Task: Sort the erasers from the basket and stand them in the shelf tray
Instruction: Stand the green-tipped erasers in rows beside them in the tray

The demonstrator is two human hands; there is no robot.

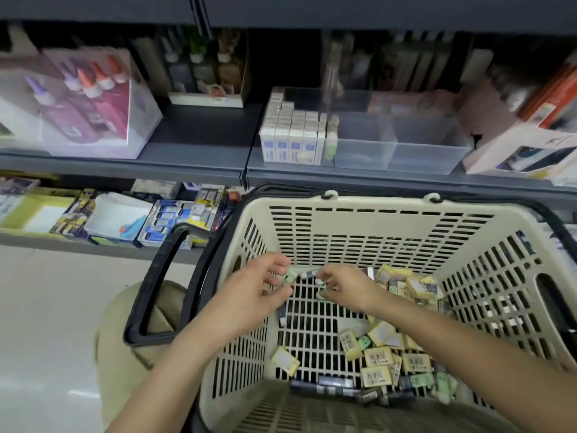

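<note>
Both hands are reaching down into the beige basket (374, 203), meeting just above its slotted floor near the far wall. The left hand (265, 284) is pinching a pale green eraser (289, 279) between thumb and fingertips. The right hand (346, 285) is curling its fingers around a small pale eraser (320, 281). A dark piece (307, 272) is lying between the two hands (motion blur hides which hand is holding it). The loose erasers (379, 359), mostly yellow-sleeved with a few green and dark ones, are piling along the right side and near corner of the basket, and one yellow eraser (285, 360) is lying apart on the left. Up on the shelf (199, 151), the clear shelf tray (421, 157) is sitting just beyond the basket. White boxed erasers (290, 135) are standing in rows in its left compartment, with a few green ones (331, 142) upright against the divider. Glue bottles (93, 79) are standing in a clear box farther left on the same shelf.
</note>
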